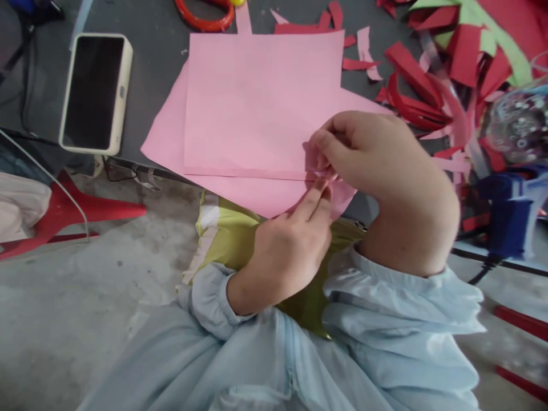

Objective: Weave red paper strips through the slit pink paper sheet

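Note:
A rectangular sheet of pink paper lies over another pink sheet that sticks out at an angle beneath it. Along the upper sheet's near edge runs a narrow folded strip. My right hand bends over the right end of that strip, thumb and fingers pinched on the paper. From below, my left hand reaches to the same corner, its fingers stretched out together with the tips on the pink paper. The two hands almost meet there, and the right fingertips are partly hidden.
A phone-like device lies at the left, orange-handled scissors at the back. Red paper strips are heaped at the right, near a clear container and a blue glue gun. The dark table's near edge runs below the paper.

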Demonstrator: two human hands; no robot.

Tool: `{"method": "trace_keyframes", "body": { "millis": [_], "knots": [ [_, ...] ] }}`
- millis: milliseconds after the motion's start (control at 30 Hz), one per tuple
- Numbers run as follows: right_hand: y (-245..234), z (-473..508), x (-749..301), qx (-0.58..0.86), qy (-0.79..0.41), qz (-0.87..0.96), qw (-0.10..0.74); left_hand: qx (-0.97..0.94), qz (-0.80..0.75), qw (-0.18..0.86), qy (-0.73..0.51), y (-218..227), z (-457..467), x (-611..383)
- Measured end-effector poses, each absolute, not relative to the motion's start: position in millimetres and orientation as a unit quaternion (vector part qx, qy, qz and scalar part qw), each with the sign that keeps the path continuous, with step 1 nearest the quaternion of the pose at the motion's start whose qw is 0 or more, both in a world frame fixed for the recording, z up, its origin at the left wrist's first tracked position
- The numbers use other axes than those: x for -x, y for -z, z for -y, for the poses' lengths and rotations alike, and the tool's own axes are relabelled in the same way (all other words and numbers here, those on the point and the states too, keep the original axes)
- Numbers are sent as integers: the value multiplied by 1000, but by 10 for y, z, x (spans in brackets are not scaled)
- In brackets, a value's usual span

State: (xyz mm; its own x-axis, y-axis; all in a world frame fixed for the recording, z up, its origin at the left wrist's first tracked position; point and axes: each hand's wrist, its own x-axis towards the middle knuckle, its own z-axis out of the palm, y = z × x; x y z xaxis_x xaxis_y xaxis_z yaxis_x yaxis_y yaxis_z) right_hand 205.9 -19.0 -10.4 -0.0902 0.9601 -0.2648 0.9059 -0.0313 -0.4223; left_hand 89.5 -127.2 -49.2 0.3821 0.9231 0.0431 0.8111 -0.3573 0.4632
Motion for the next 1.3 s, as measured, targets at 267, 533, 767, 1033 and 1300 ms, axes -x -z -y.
{"method": "trace_keyframes", "body": {
  "millis": [267, 533, 767, 1033, 1300],
  "knots": [
    [87, 195, -2024, 687, -252, 681, 24, -750, -586, 223, -209, 441, 1263, -697],
    [66, 186, -1968, 704, -225, 673, -21, -703, -632, 232, -229, 384, 1242, -405],
    [32, 194, -1948, 704, -225, 673, -34, -685, -657, 181, -257, 383, 1238, -169],
    [56, 201, -1962, 700, -222, 679, -17, -659, -686, 153, -269, 357, 1243, -3],
    [46, 197, -1958, 695, -231, 681, -14, -639, -700, 128, -293, 379, 1231, 79]
  ]
}}
